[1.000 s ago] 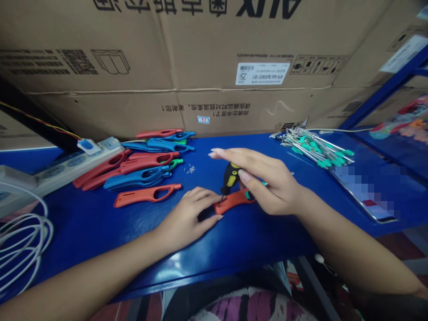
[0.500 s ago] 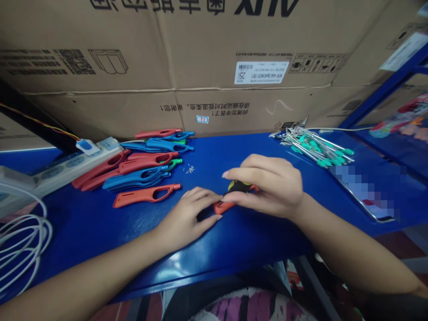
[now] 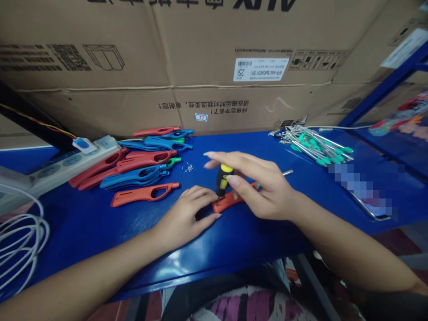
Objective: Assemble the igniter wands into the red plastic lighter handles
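Note:
A red-orange lighter body (image 3: 230,201) lies on the blue table, a metal rod sticking out past its far right end. My left hand (image 3: 192,211) grips its left end between thumb and fingers. In my right hand (image 3: 264,185) is a short black and yellow screwdriver (image 3: 222,179), held upright between thumb and fingers with its tip down on the left end of the body. Part of the body is hidden under my right hand. Several tiny screws (image 3: 188,167) lie behind my left hand.
Red, blue and green lighter bodies (image 3: 137,176) are piled at the left beside a power strip (image 3: 72,167) and coiled white cable (image 3: 25,240). Metal rods with green parts (image 3: 316,145) and a phone (image 3: 364,189) are at the right. A cardboard box (image 3: 207,53) stands behind.
The screwdriver has gone from tilted to upright, and my right hand has shifted left and opened its fingers somewhat. More of the lighter body and its rod now shows. My left hand stays about still.

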Demonstrator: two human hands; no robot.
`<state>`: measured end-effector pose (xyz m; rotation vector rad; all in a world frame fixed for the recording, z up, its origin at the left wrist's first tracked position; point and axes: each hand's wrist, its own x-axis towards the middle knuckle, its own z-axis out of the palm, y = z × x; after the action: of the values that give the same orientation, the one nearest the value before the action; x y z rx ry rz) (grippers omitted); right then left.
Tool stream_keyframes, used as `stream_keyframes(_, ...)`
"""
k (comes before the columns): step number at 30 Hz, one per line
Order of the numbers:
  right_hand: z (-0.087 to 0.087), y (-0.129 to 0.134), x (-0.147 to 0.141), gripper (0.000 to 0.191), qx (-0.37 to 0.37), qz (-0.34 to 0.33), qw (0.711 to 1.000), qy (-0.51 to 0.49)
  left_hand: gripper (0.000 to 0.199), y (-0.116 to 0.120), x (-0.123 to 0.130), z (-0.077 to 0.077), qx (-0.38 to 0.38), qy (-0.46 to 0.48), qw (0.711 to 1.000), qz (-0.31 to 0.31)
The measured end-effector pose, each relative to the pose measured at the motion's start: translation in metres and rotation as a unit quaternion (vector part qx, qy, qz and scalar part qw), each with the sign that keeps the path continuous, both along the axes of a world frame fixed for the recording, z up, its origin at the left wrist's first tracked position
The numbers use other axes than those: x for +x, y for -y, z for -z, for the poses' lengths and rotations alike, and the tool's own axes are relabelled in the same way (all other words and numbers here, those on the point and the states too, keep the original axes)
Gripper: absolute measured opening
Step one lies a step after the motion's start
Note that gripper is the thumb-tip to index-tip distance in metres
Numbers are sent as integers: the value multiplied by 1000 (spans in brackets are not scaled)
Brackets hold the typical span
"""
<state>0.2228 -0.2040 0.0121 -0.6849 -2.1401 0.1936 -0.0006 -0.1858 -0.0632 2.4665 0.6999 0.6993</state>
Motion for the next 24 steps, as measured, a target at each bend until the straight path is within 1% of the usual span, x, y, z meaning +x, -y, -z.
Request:
stream_keyframes(1, 1, 0, -1, 37, -30, -4, 999, -20, 29, 0, 0, 0, 0, -1, 1000, 0)
stream_keyframes(2, 2, -1, -1, 36, -34, 6, 999, -33, 30, 0, 0, 0, -1, -1, 1000, 0)
stream_keyframes(3, 3, -1, -2, 34, -11, 27, 999, -37, 31, 0, 0, 0, -1, -1, 1000, 1)
stream_keyframes(5, 4, -4, -1, 32, 74, 69, 995, -24, 33, 0, 0, -1, -2, 1, 1000, 3)
stream_keyframes(6, 4, -4, -1, 32, 105, 78, 991, -15, 34, 1, -1, -2, -2, 2, 1000, 4)
stream_keyframes(7, 3, -5, -1, 31, 114, 74, 991, -10, 35, 1, -1, -2, -4, 0, 1000, 5)
stream_keyframes(8, 2, -5, 0, 31, 98, 57, 993, -10, 35, 1, -1, -2, -4, -1, 1000, 4)
stream_keyframes(11, -1, -4, -1, 38, -6, -24, 999, -30, 34, 2, -1, -2, -5, -6, 1000, 3)
stream_keyframes(12, -1, -4, -1, 36, -18, -34, 999, -35, 33, 2, -1, -2, -4, -5, 1000, 3)
stream_keyframes(13, -1, -3, 0, 33, -6, -27, 999, -36, 31, 1, -1, -2, -3, -3, 1000, 4)
stream_keyframes(14, 0, -3, 0, 30, 25, -7, 999, -31, 29, 1, 0, -2, -3, -1, 1000, 5)
stream_keyframes(16, 1, -2, 1, 30, 98, 37, 994, -13, 26, 0, 0, -2, -6, 0, 1000, 4)
stream_keyframes(17, 1, -2, 1, 30, 110, 43, 993, -5, 25, 0, 0, -2, -8, -1, 1000, 3)
stream_keyframes(18, 0, -2, 0, 31, 101, 31, 994, -4, 26, 0, 0, -2, -9, -4, 1000, 1)
stream_keyframes(21, -1, -1, -2, 36, 5, -30, 999, -21, 29, 0, 1, -1, -8, -6, 1000, 1)
stream_keyframes(22, 0, -1, -2, 34, -3, -29, 999, -27, 29, 0, 1, -1, -5, -4, 1000, 3)
stream_keyframes(23, 0, -1, -2, 30, 10, -13, 999, -29, 30, 0, 0, 0, -3, 0, 1000, 5)
stream_keyframes(24, 0, -2, -2, 28, 38, 12, 999, -24, 30, 0, 0, 0, -1, 5, 1000, 8)
